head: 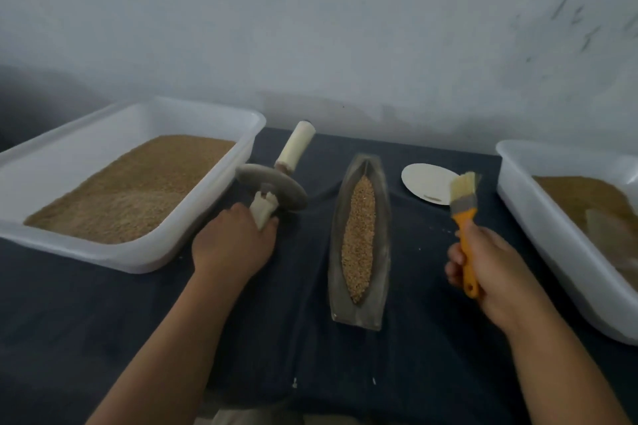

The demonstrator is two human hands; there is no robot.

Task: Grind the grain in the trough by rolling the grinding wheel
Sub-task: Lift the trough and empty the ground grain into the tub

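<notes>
Grey grinding wheel (276,191) in left hand (233,241), brush (464,210) in right hand (490,269).

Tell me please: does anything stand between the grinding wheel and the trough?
Nothing visible does. The left hand holds the grinding wheel left of the trough; only dark cloth lies between them.

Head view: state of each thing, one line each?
Trough: on cloth, wheel not in it.
Grain: lies along trough's groove.
Grinding wheel: left of trough, tilted.
Left hand: grips wheel's near handle.
Right hand: grips brush, bristles up.
Left tub: holds grain.
Right tub: partly filled.
Plate: flat on cloth.
</notes>
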